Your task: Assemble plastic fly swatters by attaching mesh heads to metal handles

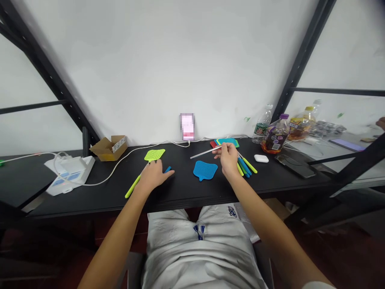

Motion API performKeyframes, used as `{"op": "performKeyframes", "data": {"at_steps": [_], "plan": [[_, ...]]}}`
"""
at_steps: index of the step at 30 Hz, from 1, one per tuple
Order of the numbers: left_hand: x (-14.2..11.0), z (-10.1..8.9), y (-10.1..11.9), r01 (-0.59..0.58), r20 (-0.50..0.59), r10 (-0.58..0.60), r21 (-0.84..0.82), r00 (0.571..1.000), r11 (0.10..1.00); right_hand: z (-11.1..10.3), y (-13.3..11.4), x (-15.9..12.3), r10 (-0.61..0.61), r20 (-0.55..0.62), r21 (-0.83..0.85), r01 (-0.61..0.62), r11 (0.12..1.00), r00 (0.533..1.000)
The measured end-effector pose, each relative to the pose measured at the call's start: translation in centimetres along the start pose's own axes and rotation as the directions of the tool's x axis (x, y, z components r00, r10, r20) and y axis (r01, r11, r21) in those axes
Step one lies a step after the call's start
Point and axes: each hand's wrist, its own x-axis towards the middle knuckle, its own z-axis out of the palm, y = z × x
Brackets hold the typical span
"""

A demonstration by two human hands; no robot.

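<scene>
My right hand (228, 158) pinches a thin silver metal rod (204, 153), which slants out to the left above the desk. Just below the rod lies a blue mesh fly swatter head (205, 170) with a short stub and no handle attached. My left hand (153, 176) reaches low over the desk, thumb spread to the right. Beyond its fingers is a yellow-green swatter head (155, 155); a yellow-green handle (132, 187) shows on its left. Near the thumb a blue handle (167, 169) is partly hidden.
Several swatters with coloured heads (230, 142) and handles (247, 165) lie behind my right hand. A phone (187, 127) leans against the wall. Bottles (275, 134), a white earphone case (261, 158) and a dark phone (295, 166) are at right; a cardboard box (110, 149) and power strip (72, 174) at left.
</scene>
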Motion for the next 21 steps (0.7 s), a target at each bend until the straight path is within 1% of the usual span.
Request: {"op": "performKeyframes", "data": {"at_steps": [2,4,5,7,9,11,13,16,21], "plan": [[0.3,0.7,-0.5,-0.02,0.102,0.016,0.031,0.995,0.999,0.1,0.0,-0.2,-0.007,0.025,-0.034,0.008,0.999,1.0],[0.6,1.4,-0.5,-0.098,0.14,0.102,-0.031,0.985,0.995,0.1,-0.1,-0.4,-0.001,0.048,-0.049,0.003,0.999,0.999],[0.7,1.7,-0.3,-0.148,0.131,0.158,-0.085,0.979,0.985,0.1,-0.1,-0.4,0.004,0.061,-0.051,-0.001,0.999,0.998],[0.7,2.2,0.4,-0.238,0.062,0.253,-0.187,0.965,0.953,0.1,-0.2,-0.5,0.019,0.091,-0.056,-0.014,0.998,0.996],[0.5,2.5,1.3,-0.29,-0.024,0.294,-0.242,0.956,0.926,0.1,-0.2,-0.6,0.043,0.121,-0.066,-0.035,0.997,0.992],[0.2,2.6,2.2,-0.318,-0.074,0.31,-0.257,0.948,0.912,0.2,-0.2,-0.6,0.058,0.141,-0.074,-0.048,0.996,0.988],[-0.1,2.7,2.9,-0.344,-0.084,0.334,-0.272,0.939,0.899,0.2,-0.1,-0.6,0.058,0.155,-0.076,-0.047,0.996,0.986],[-0.4,2.8,3.2,-0.385,-0.095,0.374,-0.304,0.923,0.872,0.1,0.0,-0.6,0.05,0.165,-0.084,-0.037,0.996,0.985],[-0.4,2.8,3.2,-0.483,-0.114,0.474,-0.334,0.873,0.809,0.1,0.0,-0.7,0.043,0.156,-0.098,-0.028,0.995,0.987]]}}
